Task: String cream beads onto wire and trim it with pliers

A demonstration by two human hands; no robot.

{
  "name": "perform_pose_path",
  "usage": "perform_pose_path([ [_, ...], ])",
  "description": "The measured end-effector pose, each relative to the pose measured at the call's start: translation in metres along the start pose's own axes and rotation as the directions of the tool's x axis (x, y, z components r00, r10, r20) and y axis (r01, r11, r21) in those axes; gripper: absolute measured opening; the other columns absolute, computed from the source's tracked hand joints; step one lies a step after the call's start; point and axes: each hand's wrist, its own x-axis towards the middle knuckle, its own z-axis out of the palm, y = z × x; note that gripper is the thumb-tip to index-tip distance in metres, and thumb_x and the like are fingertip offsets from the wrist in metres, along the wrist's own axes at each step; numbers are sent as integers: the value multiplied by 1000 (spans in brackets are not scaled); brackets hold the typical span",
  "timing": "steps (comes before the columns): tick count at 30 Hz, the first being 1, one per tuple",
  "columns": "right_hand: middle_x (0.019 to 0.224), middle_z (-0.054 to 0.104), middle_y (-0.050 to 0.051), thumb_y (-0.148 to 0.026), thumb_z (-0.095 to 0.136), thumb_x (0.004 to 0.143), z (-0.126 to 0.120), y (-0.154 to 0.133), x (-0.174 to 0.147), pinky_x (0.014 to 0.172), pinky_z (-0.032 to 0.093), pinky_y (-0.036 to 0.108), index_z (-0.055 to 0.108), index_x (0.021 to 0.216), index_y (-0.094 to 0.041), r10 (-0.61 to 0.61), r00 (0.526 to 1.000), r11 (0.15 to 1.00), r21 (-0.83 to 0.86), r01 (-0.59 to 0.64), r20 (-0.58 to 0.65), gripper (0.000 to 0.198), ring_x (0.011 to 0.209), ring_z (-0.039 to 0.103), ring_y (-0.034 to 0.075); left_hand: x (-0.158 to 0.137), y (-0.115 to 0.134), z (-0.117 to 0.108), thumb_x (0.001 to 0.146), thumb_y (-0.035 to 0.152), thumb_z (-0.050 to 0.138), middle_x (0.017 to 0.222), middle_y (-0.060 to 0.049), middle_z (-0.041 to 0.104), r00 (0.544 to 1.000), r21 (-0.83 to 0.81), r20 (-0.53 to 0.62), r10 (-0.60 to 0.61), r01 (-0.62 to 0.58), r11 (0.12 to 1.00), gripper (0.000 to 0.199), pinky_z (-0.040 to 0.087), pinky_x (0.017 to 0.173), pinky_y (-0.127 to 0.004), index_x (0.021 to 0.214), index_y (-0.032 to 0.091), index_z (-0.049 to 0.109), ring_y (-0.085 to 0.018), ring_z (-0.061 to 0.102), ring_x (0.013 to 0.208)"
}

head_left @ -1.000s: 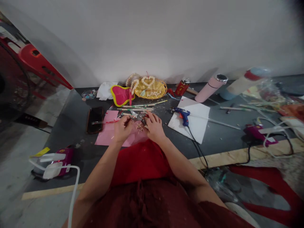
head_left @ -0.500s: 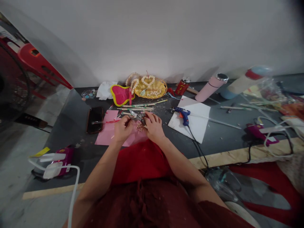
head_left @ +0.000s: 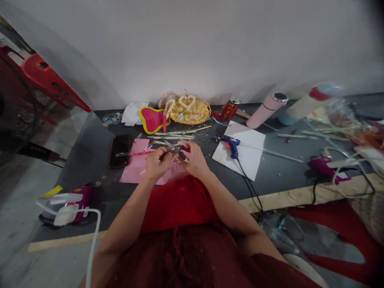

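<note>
My right hand (head_left: 196, 161) is closed around the handles of dark cutting pliers (head_left: 177, 149), whose jaws point left. Just left of the jaws my left hand (head_left: 156, 163) is closed in a pinch; what sits between its fingertips is too small to make out. Both hands are over a pink sheet (head_left: 135, 170) on the dark table. A little heap of small pale pieces (head_left: 176, 161) lies on the sheet between the hands. Beyond them several thin pale sticks (head_left: 180, 137) with green marks lie side by side.
Behind the sticks are a wicker basket (head_left: 207, 114) with a beaded heart and a red can (head_left: 230, 109). To the right, a blue glue gun (head_left: 230, 144) rests on a white board (head_left: 250, 160), near a pink bottle (head_left: 267, 110). At left lie a phone (head_left: 120, 151) and a purple power strip (head_left: 82, 202).
The pliers' jaws have turned slightly and show more clearly, with my right fingers drawn in around the handles. My left hand has shifted slightly right.
</note>
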Motion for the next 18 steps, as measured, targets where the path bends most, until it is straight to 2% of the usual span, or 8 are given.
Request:
perform_pose_path([
  [3,133,49,15,-41,53,85,2,3,0,97,38,45,29,143,-16,-25,999,997,-66,28,45,67,117,46,30,-1,3,1,82,23,53,71,0,69,1000,35,14,12,-13,999,12,42,56,-20,81,17,64,-11,59,61],
  [7,126,54,13,-38,51,86,5,4,-1,99,35,45,34,141,-18,-26,997,990,-138,36,72,61,113,49,28,-3,5,2,83,21,52,73,0,69,999,14,26,29,-30,999,12,44,58,-19,83,18,64,-10,60,62],
  [12,126,53,12,-30,53,83,3,4,0,101,36,43,37,138,-17,-85,994,991,-93,91,67,59,115,47,28,-4,6,1,83,21,53,71,0,68,999,41,12,38,-38,998,11,41,55,-19,83,17,63,-9,58,59],
  [18,122,56,11,-28,56,79,-3,-1,0,94,41,44,43,133,-20,-29,998,994,-102,35,61,56,110,50,29,-4,9,1,83,21,53,66,1,65,998,35,-34,51,-49,998,11,40,52,-18,76,17,61,-8,55,55],
])
